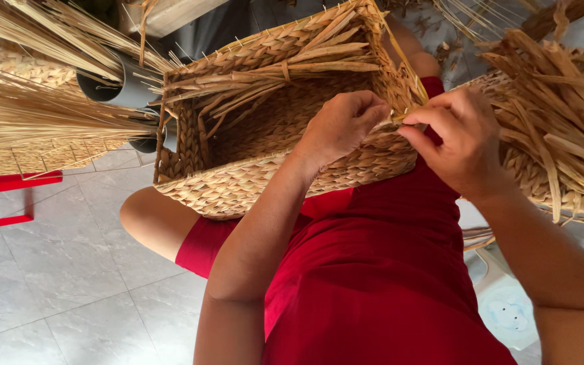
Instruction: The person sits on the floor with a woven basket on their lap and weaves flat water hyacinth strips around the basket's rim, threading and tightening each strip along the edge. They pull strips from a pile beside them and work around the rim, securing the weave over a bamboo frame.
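Note:
A rectangular woven straw basket (238,182) rests on my lap, its opening tilted towards me, with loose straw strands lying across its top. My left hand (339,125) is at the basket's near right rim, fingers closed on a thin straw strand (400,116). My right hand (457,138) faces it from the right and pinches the same strand at the rim. The two hands almost touch. I wear red clothing (373,270).
Bundles of dry straw (28,115) lie at the left over a grey pipe (119,84). Another woven piece with loose straw ends (562,128) sits at the right. A red stool frame (8,186) stands on the grey tiled floor (69,297).

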A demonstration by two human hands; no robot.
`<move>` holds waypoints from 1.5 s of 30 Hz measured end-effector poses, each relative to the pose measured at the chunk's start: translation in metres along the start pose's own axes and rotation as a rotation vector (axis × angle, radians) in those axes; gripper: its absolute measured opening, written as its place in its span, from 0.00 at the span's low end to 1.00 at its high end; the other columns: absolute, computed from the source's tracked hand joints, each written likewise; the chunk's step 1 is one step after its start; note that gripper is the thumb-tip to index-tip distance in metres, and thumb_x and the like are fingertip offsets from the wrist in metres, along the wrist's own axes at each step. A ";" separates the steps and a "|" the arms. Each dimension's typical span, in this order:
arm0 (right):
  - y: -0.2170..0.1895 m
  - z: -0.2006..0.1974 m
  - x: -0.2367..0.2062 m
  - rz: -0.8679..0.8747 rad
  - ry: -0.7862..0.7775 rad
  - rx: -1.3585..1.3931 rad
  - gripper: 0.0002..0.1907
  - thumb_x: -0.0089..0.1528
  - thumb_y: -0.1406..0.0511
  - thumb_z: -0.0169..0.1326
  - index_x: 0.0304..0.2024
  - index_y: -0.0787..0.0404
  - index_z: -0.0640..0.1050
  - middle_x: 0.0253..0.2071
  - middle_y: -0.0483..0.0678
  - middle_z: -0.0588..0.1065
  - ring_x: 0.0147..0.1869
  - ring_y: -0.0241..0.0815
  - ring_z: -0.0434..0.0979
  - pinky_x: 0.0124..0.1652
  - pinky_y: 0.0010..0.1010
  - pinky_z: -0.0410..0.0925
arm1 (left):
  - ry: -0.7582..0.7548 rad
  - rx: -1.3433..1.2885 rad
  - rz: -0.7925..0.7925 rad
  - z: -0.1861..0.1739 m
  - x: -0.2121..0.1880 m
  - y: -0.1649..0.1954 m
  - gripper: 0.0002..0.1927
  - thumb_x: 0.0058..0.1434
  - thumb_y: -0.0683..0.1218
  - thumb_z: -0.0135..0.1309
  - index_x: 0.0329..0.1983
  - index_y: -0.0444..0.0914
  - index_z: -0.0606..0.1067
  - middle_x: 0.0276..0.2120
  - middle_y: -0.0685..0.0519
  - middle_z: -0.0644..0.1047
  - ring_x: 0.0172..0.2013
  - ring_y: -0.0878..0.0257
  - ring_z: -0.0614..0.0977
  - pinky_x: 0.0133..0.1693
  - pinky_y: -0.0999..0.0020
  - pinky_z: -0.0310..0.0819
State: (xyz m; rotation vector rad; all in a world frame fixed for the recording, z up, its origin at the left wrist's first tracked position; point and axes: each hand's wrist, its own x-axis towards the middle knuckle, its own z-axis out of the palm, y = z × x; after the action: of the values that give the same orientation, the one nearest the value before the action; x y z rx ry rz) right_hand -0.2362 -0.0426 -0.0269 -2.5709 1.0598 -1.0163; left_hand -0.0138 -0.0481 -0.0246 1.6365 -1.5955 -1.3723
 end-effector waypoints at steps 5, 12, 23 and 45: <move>-0.008 0.017 -0.008 0.034 0.106 -0.018 0.13 0.61 0.70 0.72 0.40 0.58 0.79 0.41 0.44 0.72 0.46 0.46 0.74 0.46 0.40 0.68 | -0.054 -0.040 -0.102 -0.001 0.001 0.000 0.15 0.65 0.54 0.52 0.42 0.41 0.82 0.23 0.52 0.80 0.23 0.62 0.81 0.30 0.63 0.76; 0.005 0.012 -0.009 0.281 0.014 0.403 0.10 0.61 0.75 0.67 0.38 0.63 0.77 0.40 0.47 0.73 0.36 0.35 0.73 0.36 0.26 0.68 | 0.098 0.065 0.092 0.002 -0.009 0.006 0.13 0.65 0.54 0.56 0.42 0.42 0.81 0.30 0.56 0.84 0.31 0.65 0.85 0.35 0.64 0.77; 0.008 0.020 -0.015 0.103 0.065 0.344 0.10 0.64 0.75 0.67 0.45 0.61 0.81 0.50 0.49 0.73 0.46 0.39 0.76 0.45 0.26 0.70 | 0.094 0.097 0.049 0.000 -0.020 0.013 0.10 0.66 0.50 0.55 0.44 0.42 0.80 0.33 0.52 0.84 0.30 0.60 0.87 0.37 0.63 0.79; 0.011 0.046 -0.002 0.459 0.143 0.671 0.05 0.71 0.74 0.62 0.45 0.67 0.77 0.43 0.44 0.78 0.40 0.30 0.74 0.40 0.20 0.67 | 0.447 0.439 0.583 0.029 -0.033 -0.005 0.16 0.62 0.51 0.60 0.47 0.40 0.75 0.36 0.50 0.80 0.39 0.51 0.83 0.47 0.57 0.77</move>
State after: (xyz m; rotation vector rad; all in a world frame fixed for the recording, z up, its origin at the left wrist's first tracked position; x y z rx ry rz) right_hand -0.2135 -0.0533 -0.0668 -1.6556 1.0400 -1.1781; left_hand -0.0306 -0.0080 -0.0300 1.3881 -1.9468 -0.3497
